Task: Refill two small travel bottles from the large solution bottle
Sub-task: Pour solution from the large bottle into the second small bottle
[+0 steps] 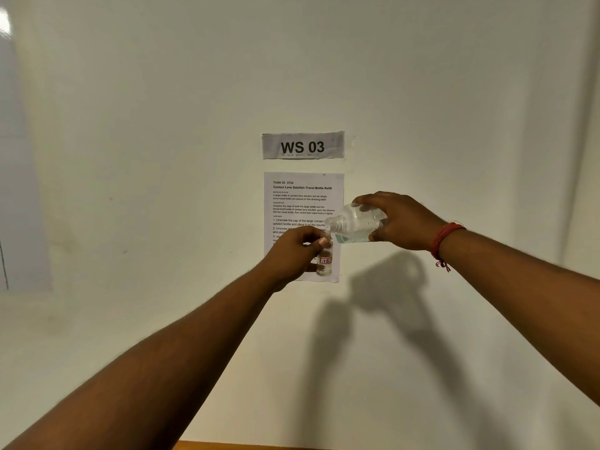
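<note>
Against the wall, before the taped sheet point(303, 203) | your left hand point(293, 254) pinches the small bottle point(324, 263) upright | your right hand point(401, 220) grips the large bottle point(355, 224), tipped, mouth seemingly touching the small bottle's rim.

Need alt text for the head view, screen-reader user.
The right hand tips the uncapped large solution bottle so its mouth meets the small travel bottle gripped upright in the left hand, in front of a task sheet and "WS 03" sign.
</note>
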